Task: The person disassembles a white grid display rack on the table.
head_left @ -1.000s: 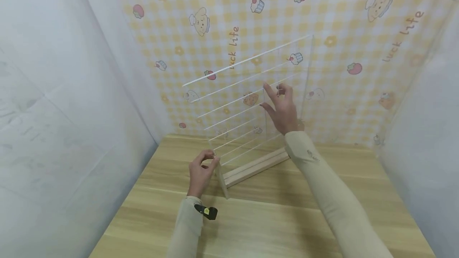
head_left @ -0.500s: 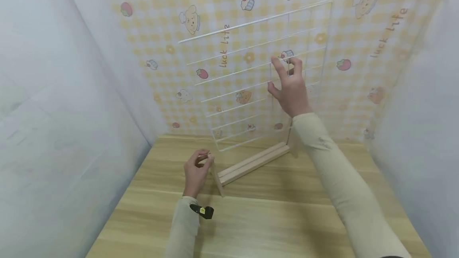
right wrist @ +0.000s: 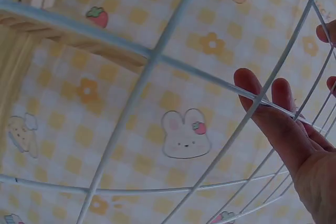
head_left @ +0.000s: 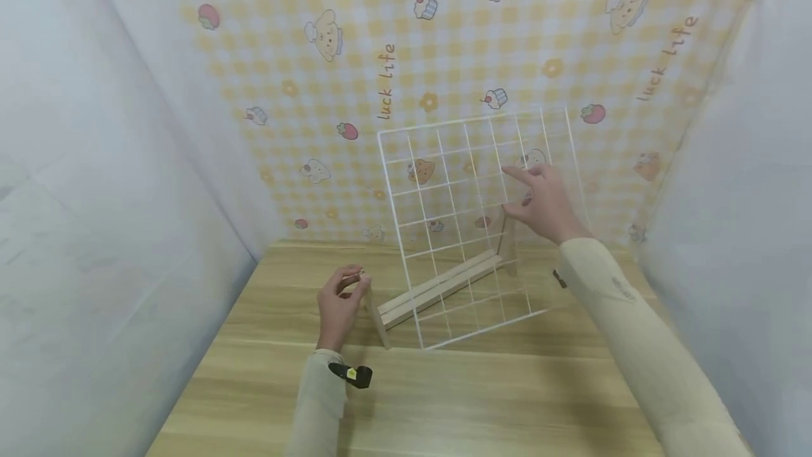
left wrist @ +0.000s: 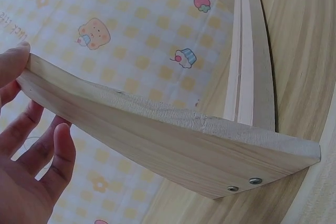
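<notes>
A white wire grid panel (head_left: 401, 238) stands tilted in front of the wooden stand (head_left: 444, 288) in the head view; whether its lower edge touches the table cannot be told. My right hand (head_left: 548, 203) holds the grid's wires, thumb and fingers around them. In the right wrist view that hand (right wrist: 310, 156) reaches through the grid (right wrist: 152, 56). My left hand (head_left: 338, 309) pinches the upper end of the stand's left end board (head_left: 377, 319). Close up in the left wrist view, the thumb rests on the board's (left wrist: 157, 129) tip, with two screws (left wrist: 255, 181) at its lower end.
The stand sits on a wood-grain table (head_left: 444, 400). Behind it hangs a yellow checked cloth (head_left: 438, 55) with cartoon prints. White sheets (head_left: 114, 196) close off both sides. A black camera strap (head_left: 351, 374) is on the left wrist.
My right hand first raises the grid from over the stand, then turns and lowers it in front of the stand, shifting right. My left hand stays at the end board.
</notes>
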Motion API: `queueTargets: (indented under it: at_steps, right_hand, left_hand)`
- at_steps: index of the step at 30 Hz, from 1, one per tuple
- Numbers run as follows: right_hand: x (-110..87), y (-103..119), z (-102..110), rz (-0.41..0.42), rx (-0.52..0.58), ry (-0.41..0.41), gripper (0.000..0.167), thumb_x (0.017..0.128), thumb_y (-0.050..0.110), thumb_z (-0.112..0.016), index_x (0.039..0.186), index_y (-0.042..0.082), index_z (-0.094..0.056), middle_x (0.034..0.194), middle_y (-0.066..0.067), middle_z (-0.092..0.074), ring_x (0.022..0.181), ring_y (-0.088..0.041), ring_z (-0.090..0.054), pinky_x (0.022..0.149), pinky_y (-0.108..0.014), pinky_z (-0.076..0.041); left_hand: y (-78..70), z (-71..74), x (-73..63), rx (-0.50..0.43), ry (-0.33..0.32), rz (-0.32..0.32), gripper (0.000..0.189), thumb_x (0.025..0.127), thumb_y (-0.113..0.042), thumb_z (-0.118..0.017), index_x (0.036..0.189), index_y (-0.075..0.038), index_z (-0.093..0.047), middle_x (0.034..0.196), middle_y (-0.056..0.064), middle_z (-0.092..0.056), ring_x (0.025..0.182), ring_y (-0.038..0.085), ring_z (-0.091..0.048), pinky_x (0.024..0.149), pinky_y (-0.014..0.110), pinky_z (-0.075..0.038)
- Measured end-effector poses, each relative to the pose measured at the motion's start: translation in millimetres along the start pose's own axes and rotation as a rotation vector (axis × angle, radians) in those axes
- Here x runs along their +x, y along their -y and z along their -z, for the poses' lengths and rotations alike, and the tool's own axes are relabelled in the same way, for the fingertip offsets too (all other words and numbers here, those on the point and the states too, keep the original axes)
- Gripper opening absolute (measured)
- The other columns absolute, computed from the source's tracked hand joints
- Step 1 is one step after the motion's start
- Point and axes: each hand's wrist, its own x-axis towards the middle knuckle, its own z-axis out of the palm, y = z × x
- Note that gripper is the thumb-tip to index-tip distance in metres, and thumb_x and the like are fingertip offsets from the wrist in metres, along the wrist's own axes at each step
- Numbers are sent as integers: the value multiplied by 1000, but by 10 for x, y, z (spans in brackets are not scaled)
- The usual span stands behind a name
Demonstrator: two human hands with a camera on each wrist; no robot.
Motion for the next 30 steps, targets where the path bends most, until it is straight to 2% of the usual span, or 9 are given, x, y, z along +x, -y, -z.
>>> queueTargets:
  at_steps: [4, 10, 12, 16, 20, 22, 24, 27, 30]
  right_hand:
    - [-218, -162, -65, -44, -5, 79, 66, 81, 10, -76, 143, 9, -53, 121, -29, -52, 83, -35, -68, 77, -48, -60]
    - [-504, -359, -159, -106, 34, 198, 69, 82, 13, -78, 145, 9, -51, 126, -35, -51, 77, -26, -69, 73, -42, -62]
    - [-581, -411, -180, -144, 75, 238, 71, 82, 12, -78, 147, 9, -49, 130, -36, -48, 76, -24, -69, 67, -36, -62]
    - [-699, -508, -223, -202, 150, 297, 73, 83, 8, -77, 149, 9, -46, 130, -34, -45, 71, -18, -68, 56, -24, -59]
    - [-780, -589, -277, -223, 151, 322, 75, 82, 8, -76, 150, 12, -45, 122, -28, -47, 64, -15, -64, 52, -21, -56]
    - [-822, -621, -299, -233, 152, 328, 76, 82, 9, -77, 150, 13, -45, 126, -31, -46, 60, -14, -62, 50, -21, -55]
    - [-868, -649, -316, -234, 158, 332, 76, 82, 9, -77, 150, 13, -45, 136, -37, -42, 57, -15, -61, 49, -23, -55]
    - [-934, -688, -341, -235, 161, 341, 76, 82, 9, -77, 151, 13, -44, 143, -39, -37, 54, -15, -60, 48, -23, -55]
    - [-994, -726, -360, -234, 146, 346, 76, 82, 9, -78, 150, 12, -45, 135, -37, -43, 55, -15, -61, 49, -21, -55]
  left_hand:
    - [128, 1, 44, -1, -10, 1, 23, 92, -17, -74, 113, -9, -69, 130, 9, -66, 116, 26, -65, 80, 21, -51]
    - [164, 6, 65, -9, -1, -39, 22, 91, -19, -75, 111, -11, -70, 126, 9, -68, 109, 15, -66, 79, 19, -52]
    - [168, 8, 72, -18, 13, -49, 23, 91, -20, -75, 112, -10, -69, 126, 10, -68, 109, 12, -65, 82, 20, -53]
    - [175, 19, 76, -56, 65, -50, 27, 94, -18, -72, 116, -6, -65, 129, 9, -69, 116, 12, -65, 99, 20, -53]
    - [167, 39, 80, -79, 104, -45, 30, 95, -19, -70, 119, -4, -61, 129, 10, -69, 120, 11, -65, 109, 25, -49]
    - [164, 41, 82, -82, 111, -40, 30, 95, -19, -69, 120, -5, -61, 129, 12, -69, 117, 8, -66, 109, 25, -49]
    - [165, 41, 85, -90, 111, -32, 30, 95, -17, -70, 121, -5, -61, 130, 14, -68, 115, 4, -65, 108, 22, -49]
    - [161, 40, 74, -102, 109, -35, 29, 94, -13, -71, 120, -5, -63, 128, 19, -68, 109, 2, -67, 103, 17, -51]
    - [149, 42, 48, -113, 105, -49, 28, 92, -10, -72, 118, -4, -64, 125, 23, -68, 105, 1, -68, 98, 14, -52]
